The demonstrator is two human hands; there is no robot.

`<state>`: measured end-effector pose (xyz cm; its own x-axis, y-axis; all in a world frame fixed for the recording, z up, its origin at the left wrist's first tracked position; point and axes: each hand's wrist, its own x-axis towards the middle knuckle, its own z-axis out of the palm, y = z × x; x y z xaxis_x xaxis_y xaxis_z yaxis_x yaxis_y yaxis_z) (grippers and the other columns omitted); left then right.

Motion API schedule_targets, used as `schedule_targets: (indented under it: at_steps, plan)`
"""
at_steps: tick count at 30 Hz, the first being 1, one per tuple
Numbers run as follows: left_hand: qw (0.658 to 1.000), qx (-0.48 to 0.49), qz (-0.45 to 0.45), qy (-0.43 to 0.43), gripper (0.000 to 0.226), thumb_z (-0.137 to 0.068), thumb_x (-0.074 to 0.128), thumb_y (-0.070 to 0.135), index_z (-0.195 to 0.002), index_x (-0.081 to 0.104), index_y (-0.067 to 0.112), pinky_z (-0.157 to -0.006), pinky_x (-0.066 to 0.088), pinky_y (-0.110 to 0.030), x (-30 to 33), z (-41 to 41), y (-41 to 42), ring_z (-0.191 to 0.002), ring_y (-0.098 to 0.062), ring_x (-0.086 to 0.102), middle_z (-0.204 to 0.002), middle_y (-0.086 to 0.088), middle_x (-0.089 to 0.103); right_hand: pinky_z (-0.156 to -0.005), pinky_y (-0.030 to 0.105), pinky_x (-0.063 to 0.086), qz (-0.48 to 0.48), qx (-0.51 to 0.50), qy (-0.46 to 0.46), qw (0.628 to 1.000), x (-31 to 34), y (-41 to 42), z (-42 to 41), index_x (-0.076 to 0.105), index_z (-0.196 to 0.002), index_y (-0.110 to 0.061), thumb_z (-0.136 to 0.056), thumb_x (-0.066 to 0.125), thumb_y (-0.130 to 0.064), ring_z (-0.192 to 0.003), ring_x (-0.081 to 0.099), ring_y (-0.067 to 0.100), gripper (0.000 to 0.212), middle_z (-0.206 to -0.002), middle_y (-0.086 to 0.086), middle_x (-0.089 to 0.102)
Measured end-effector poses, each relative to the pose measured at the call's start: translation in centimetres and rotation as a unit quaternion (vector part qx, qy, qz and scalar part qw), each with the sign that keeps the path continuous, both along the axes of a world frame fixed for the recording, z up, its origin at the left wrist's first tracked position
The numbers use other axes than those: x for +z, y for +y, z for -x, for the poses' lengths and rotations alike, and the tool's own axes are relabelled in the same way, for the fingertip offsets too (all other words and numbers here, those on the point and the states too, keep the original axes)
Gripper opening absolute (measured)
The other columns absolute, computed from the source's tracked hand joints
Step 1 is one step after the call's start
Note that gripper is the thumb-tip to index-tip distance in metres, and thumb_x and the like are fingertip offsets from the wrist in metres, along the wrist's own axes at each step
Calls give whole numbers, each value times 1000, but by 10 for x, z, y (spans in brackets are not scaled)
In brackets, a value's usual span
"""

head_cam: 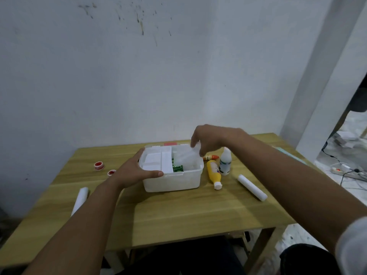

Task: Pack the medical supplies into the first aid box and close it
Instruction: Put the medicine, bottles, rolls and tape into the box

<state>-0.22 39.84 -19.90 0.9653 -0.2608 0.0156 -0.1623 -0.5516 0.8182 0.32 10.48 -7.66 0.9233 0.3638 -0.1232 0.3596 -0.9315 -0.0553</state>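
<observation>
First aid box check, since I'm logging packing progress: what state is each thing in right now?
first aid box: open, partly filled.
left hand: gripping the box's near-left corner.
right hand: fingers pinching a white packet over the box.
yellow bottle: lying down, capped.
white bottle: upright, capped.
two white rolls: lying unpacked.

Two bare forearms are seen, ending in the left hand (pixel 132 171) and right hand (pixel 213 138). A pale grey sleeve (pixel 352 249) is worn on the right upper arm. Dark trousers (pixel 305 259) are worn.
</observation>
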Motion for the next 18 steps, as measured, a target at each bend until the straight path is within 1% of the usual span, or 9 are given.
schedule_targets:
  at_steps: [2,4,6,8,11,13,14,16,18]
  plan:
    - [1000,1,-1,-2,111,-58,91,62,-152,36,41,-86,51,-29,0,0,-1,-125,-16,54,-139,16,55,-99,43,43,18,-6,-5,1000,-16,10,-2,68,-127,-28,-80,82,-23,-122,55,22,49,-129,-3,61]
    - [1000,6,-7,-2,116,-56,90,67,-153,33,41,-90,53,-32,-2,0,-1,-126,-17,52,-141,15,53,-97,46,37,6,-3,-13,1000,-31,19,-4,67,-126,-29,-81,82,-26,-122,53,22,48,-129,-4,60]
    - [1000,17,-17,2,125,-51,88,73,-156,29,40,-96,53,-38,-5,-2,1,-128,-18,50,-145,13,50,-98,47,37,-17,2,-23,1000,-44,28,-7,67,-125,-31,-80,82,-29,-121,54,21,47,-129,-5,61]
    - [1000,17,-23,3,128,-49,87,76,-157,27,39,-99,53,-41,-7,-3,2,-130,-19,49,-147,12,49,-97,47,38,-45,8,-27,999,-55,36,-9,69,-122,-32,-79,83,-33,-120,55,19,45,-127,-7,63]
    - [1000,5,-17,-9,119,-52,87,73,-153,32,43,-91,53,-34,-6,-3,1,-128,-18,50,-142,14,51,-99,50,33,-75,16,-34,996,-69,46,-14,72,-117,-33,-78,82,-36,-117,56,17,41,-124,-12,65]
    - [1000,7,-8,-11,112,-55,89,67,-150,34,44,-88,51,-31,-6,-2,0,-126,-17,50,-140,16,51,-93,46,31,-80,17,-51,995,-74,50,-17,73,-115,-37,-78,81,-37,-114,56,16,38,-121,-13,66]
    - [1000,12,-8,-10,112,-56,90,66,-151,33,44,-89,51,-32,-6,-2,0,-126,-16,49,-141,16,51,-89,44,29,-82,15,-57,995,-75,50,-19,73,-115,-39,-78,81,-38,-113,56,15,37,-120,-14,66]
    - [1000,20,-17,-6,122,-53,89,71,-156,29,41,-94,51,-36,-6,-3,1,-129,-18,48,-146,14,49,-85,41,27,-85,11,-64,994,-76,50,-21,73,-115,-39,-79,81,-39,-112,56,14,37,-120,-13,65]
    - [1000,22,-20,-3,126,-52,87,74,-157,27,40,-95,51,-37,-6,-3,1,-130,-18,47,-147,15,47,-87,42,28,-84,12,-65,994,-77,50,-22,73,-118,-36,-79,81,-40,-113,57,14,39,-123,-12,65]
